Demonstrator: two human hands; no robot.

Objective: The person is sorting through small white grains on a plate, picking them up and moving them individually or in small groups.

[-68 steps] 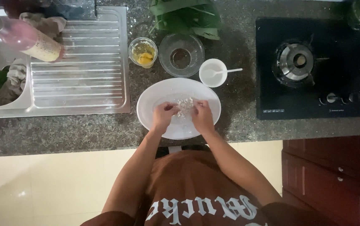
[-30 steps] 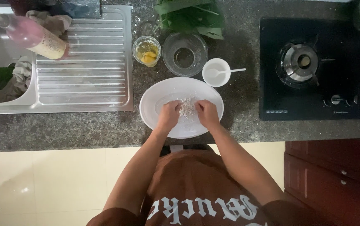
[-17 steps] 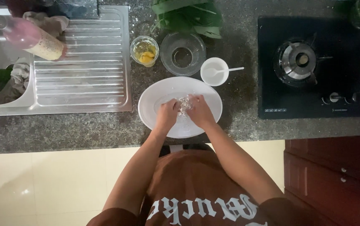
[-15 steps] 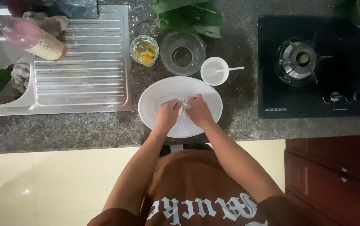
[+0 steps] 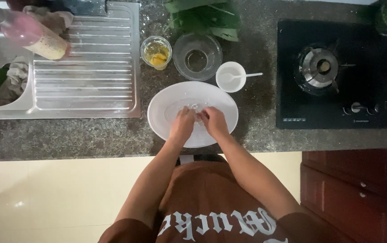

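Two hands together over a wide white oval plate [image 5: 222,101] on the grey speckled stone counter [image 5: 67,137].

Left hand [image 5: 182,125] and right hand [image 5: 214,122] pinch a small pale translucent lump [image 5: 195,109] (too blurred to identify) at the plate's middle; a small white bowl with spoon [image 5: 230,77] stands just behind.

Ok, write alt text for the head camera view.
Both bare hands, left hand and right hand, meet over a white oval plate on a speckled stone counter, pinching something small and pale. A clear glass bowl sits behind.
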